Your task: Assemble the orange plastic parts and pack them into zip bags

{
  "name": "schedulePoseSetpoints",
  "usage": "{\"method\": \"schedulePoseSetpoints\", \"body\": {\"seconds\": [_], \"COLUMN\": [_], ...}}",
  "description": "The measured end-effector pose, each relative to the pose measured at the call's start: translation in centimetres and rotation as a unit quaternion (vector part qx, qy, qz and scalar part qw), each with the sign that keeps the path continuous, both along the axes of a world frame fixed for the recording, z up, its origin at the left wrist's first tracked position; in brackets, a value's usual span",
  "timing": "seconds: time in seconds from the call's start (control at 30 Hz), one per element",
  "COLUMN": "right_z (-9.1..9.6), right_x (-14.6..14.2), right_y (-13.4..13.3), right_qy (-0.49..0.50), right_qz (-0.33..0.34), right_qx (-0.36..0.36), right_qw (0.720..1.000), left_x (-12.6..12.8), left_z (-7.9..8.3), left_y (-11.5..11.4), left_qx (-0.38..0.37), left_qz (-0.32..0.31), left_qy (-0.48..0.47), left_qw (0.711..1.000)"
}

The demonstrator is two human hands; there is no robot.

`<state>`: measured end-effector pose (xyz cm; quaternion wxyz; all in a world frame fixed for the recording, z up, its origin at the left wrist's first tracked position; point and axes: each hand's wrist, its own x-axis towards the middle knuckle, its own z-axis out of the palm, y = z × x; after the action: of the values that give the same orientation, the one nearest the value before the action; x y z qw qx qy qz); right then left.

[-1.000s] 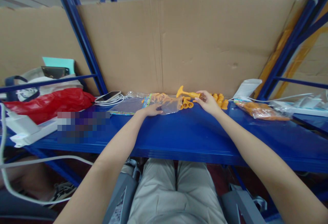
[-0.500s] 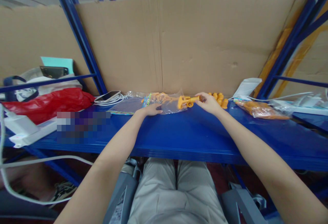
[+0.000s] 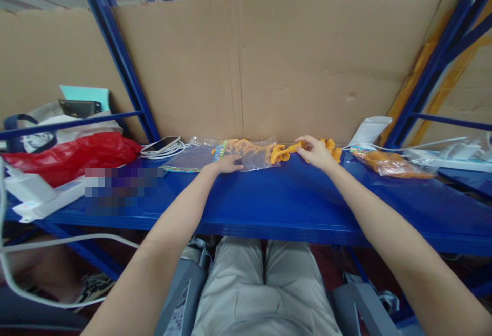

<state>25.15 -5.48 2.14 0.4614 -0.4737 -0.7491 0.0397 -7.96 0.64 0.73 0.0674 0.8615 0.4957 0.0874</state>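
Observation:
A clear plastic bag [image 3: 184, 159] with a colourful printed strip lies flat at the back of the blue table, with orange plastic pieces [image 3: 246, 147] inside. My left hand [image 3: 226, 164] is on the bag's front edge, thumb and fingers around the plastic beside the strip. At the bag's right end, an orange plastic piece [image 3: 282, 154] with a ring-like part sticks out towards my right hand [image 3: 315, 152]. The fingers of that hand are curled around orange plastic at the piece's right end. More orange pieces [image 3: 333, 150] lie just behind my right hand, partly hidden by it.
A filled bag of orange pieces [image 3: 392, 163] lies to the right, before a white object [image 3: 371, 130]. A phone [image 3: 163, 144] on coiled white cable, a red bag [image 3: 84, 156] and a power strip [image 3: 57, 197] are left. A cardboard panel [image 3: 246, 69] stands behind the blue table [image 3: 261, 208].
My right hand has shifted slightly right, and the orange piece at the bag's right end has moved right too. My left hand has stayed on the bag.

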Motion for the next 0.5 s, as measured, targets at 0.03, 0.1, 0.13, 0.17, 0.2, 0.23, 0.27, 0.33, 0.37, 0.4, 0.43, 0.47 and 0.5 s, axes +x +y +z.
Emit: {"method": "schedulePoseSetpoints", "body": {"seconds": [0.03,0.1,0.13,0.17,0.2,0.23,0.27,0.33,0.37,0.4,0.43,0.47,0.5], "right_z": [-0.1,-0.2,-0.2,-0.2,-0.3,-0.3,-0.4,-0.5,-0.5,-0.5,-0.6,-0.6,-0.5], "right_x": [0.0,-0.2,-0.2,-0.3,-0.4,-0.5,-0.5,-0.6,-0.6,-0.6,-0.6,-0.6,-0.7], "right_y": [0.1,0.2,0.3,0.3,0.4,0.4,0.4,0.5,0.5,0.5,0.5,0.5,0.5], "right_qy": [0.004,0.008,0.008,0.008,0.006,0.006,0.006,0.01,0.013,0.016,0.018,0.018,0.019], "right_qz": [0.008,0.019,0.025,0.03,0.036,0.042,0.047,0.059,0.065,0.072,0.079,0.086,0.09], "right_qx": [-0.002,0.0,0.002,0.003,0.002,-0.001,-0.004,-0.011,-0.013,-0.013,-0.012,-0.01,-0.006], "right_qw": [1.0,1.0,1.0,1.0,0.999,0.999,0.999,0.998,0.998,0.997,0.997,0.996,0.996], "left_x": [0.1,0.3,0.4,0.4,0.4,0.4,0.4,0.4,0.4,0.5,0.6,0.9,1.2], "left_z": [0.1,0.3,0.3,0.3,0.3,0.3,0.3,0.3,0.3,0.3,0.4,0.5,0.6], "left_y": [-0.2,-0.5,-0.6,-0.7,-0.8,-0.8,-0.8,-0.8,-0.7,-0.7,-0.8,-0.8,-1.0], "left_qx": [-0.002,-0.003,-0.002,0.0,0.004,0.007,0.01,0.016,0.023,0.035,0.055,0.079,0.108], "left_qz": [-0.001,-0.005,-0.007,-0.008,-0.01,-0.009,-0.008,-0.003,-0.002,-0.003,-0.007,-0.014,-0.025], "left_qy": [-0.001,-0.001,-0.001,-0.002,-0.004,-0.007,-0.009,-0.008,-0.005,-0.004,-0.007,-0.015,-0.028], "left_qw": [1.0,1.0,1.0,1.0,1.0,1.0,1.0,1.0,1.0,0.999,0.998,0.997,0.993]}}
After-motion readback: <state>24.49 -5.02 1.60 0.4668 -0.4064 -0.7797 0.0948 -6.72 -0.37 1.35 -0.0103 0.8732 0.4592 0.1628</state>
